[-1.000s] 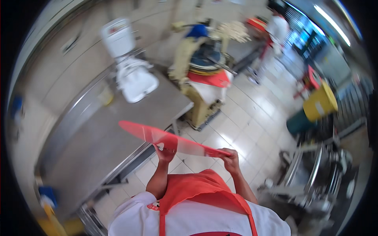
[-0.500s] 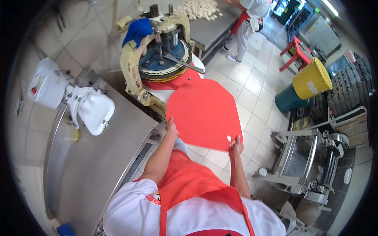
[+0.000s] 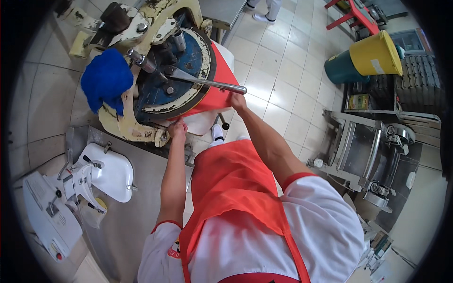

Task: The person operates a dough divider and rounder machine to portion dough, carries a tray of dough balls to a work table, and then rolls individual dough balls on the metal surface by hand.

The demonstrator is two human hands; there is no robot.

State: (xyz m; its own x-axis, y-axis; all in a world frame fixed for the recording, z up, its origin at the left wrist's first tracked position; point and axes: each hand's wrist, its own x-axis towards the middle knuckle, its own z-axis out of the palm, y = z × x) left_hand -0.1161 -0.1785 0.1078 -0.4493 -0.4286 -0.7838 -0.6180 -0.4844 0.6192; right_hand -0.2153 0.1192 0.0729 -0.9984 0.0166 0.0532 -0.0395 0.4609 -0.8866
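Note:
A flat red plate lies mostly under the round blue head of a worn cream-painted dough divider press. My left hand grips the plate's near edge, fingers closed. Farther right, my right hand is closed at the plate's right edge, just beneath the tip of the press's long metal lever. A pale base shows below the plate. How much of the plate sits under the head is hidden.
A blue cloth hangs on the press. On the steel table at left stands a white scale. A black-knobbed handle juts out near my foot. Rightward are a yellow bucket and a roller machine.
My hands have carried the red plate forward and left, from in front of my body to under the press head. The press is nearer in view, and the co-worker is now mostly out of view.

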